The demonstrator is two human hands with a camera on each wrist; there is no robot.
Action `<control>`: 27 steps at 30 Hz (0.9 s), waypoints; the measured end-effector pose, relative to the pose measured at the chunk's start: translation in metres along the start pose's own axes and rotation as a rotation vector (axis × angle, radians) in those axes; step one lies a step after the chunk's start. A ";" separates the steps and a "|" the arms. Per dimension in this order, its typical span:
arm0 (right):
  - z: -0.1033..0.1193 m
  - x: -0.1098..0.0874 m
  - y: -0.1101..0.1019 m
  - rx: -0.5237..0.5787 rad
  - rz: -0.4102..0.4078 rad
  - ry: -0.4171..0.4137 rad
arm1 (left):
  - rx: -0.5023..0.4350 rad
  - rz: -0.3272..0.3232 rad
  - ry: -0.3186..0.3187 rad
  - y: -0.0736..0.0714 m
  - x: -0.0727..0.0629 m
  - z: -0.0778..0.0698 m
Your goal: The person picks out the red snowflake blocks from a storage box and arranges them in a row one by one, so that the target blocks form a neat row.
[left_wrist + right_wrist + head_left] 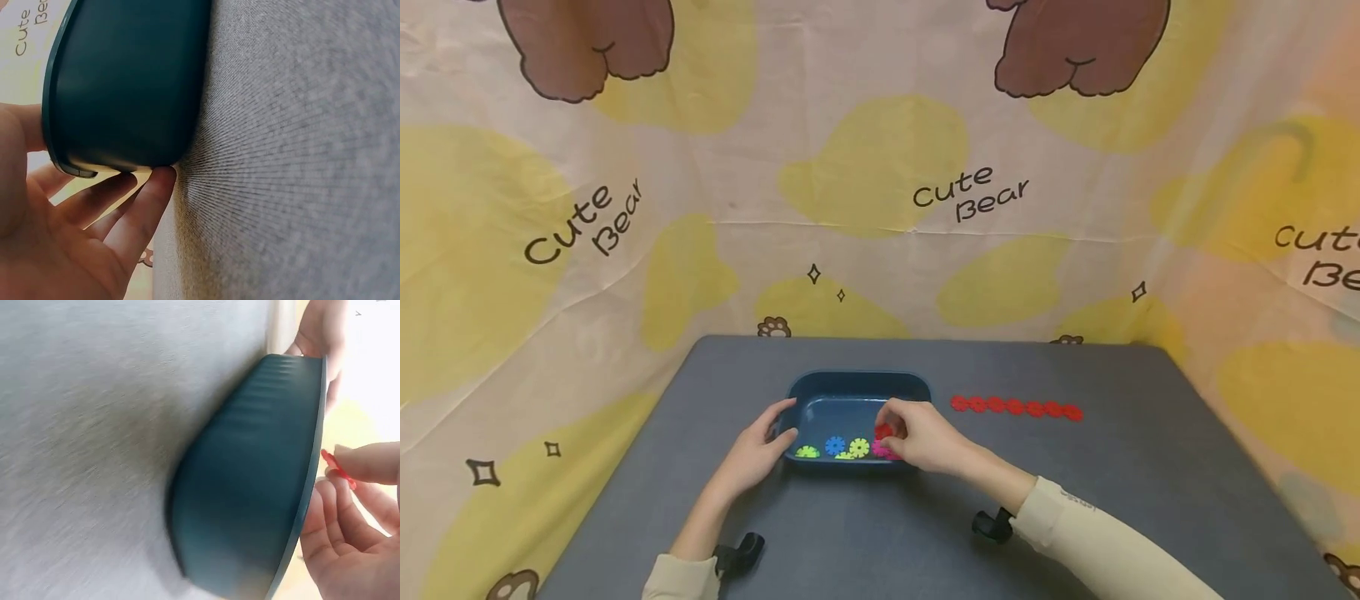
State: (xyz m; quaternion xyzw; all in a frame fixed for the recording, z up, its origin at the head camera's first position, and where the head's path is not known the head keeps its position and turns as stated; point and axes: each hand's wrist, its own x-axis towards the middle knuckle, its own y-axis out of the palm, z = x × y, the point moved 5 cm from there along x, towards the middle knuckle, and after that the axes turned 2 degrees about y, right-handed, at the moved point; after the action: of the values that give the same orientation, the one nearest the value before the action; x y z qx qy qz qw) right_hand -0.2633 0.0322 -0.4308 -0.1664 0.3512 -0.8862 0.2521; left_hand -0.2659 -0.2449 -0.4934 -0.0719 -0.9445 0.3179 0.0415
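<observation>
A dark blue-green plastic bin (842, 463) stands on the grey table. My left hand (754, 457) holds its left end; in the left wrist view the thumb lies at the rim and the fingers bend against the outer wall (134, 87). Above the bin's front right part, my right hand (931, 437) pinches a red notched disc (332, 460) between thumb and fingers. Inside the bin lie a blue notched disc (835, 446), several yellow-green ones (860, 448) and pink ones (879, 449), partly hidden by the front wall and the right hand.
To the right of the bin, a row of several red notched discs (1015, 407) lies joined or touching on the table (925, 533). A printed cloth (880, 183) hangs behind and at both sides. Black wrist straps (992, 526) sit on both wrists.
</observation>
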 end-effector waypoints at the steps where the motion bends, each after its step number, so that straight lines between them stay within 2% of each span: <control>1: -0.003 -0.004 -0.003 0.003 -0.011 -0.002 | -0.001 0.000 0.001 0.000 0.000 0.000; 11: -0.034 -0.043 -0.030 0.072 -0.140 0.059 | 0.029 -0.010 0.012 -0.004 -0.002 -0.003; 18: -0.070 -0.067 -0.054 0.115 -0.212 0.150 | 0.022 -0.016 0.017 -0.003 -0.001 -0.003; 27: -0.119 -0.098 -0.089 0.106 -0.307 0.278 | 0.029 -0.021 0.012 -0.001 0.000 -0.003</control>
State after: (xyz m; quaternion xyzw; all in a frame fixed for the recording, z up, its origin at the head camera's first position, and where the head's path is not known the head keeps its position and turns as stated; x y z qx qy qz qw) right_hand -0.2687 0.2071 -0.4627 -0.0805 0.3060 -0.9459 0.0719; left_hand -0.2654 -0.2444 -0.4906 -0.0631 -0.9402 0.3307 0.0517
